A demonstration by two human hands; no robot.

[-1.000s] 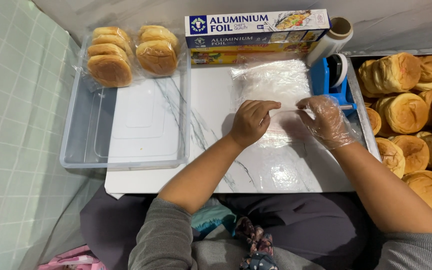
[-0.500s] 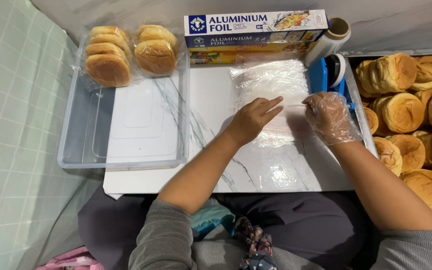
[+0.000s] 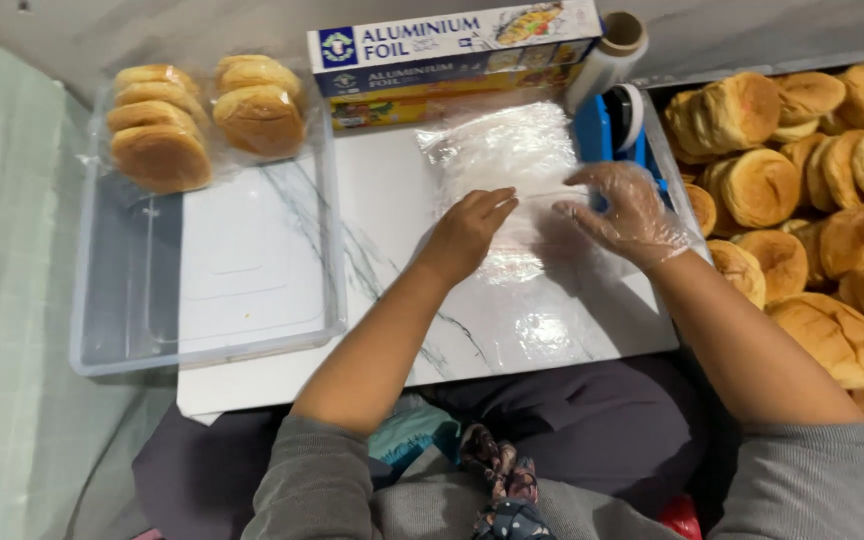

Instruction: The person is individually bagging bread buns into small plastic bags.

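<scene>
A sheet of clear cling film is spread flat on the white marble-patterned worktop, directly in front of the person, so that both hands can reach it without stretching. The left hand, bare, is laid palm-down on the film's left part; its grip is apart, the fingers stretched and pressed flat, apparently to keep the thin sheet from lifting or creeping. The right hand, covered by a thin clear plastic glove, is held over the film's right edge with the fingers spread and slightly curled; nothing is clamped in it, and whether the fingertips actually touch the film cannot be told.

The film's far end runs up toward a roll of film lying at the back of the worktop beside a blue dispenser, so the sheet seems to have been drawn straight from there. Two long foil boxes are stacked along the back edge, out of the working area yet within reach.

To the left, a clear plastic tray is set partly on the worktop; wrapped packs of buns are gathered at its far end, the rest of it being bare. To the right, a heap of unwrapped buns is kept close by the gloved hand, the side suited to touching food.
</scene>
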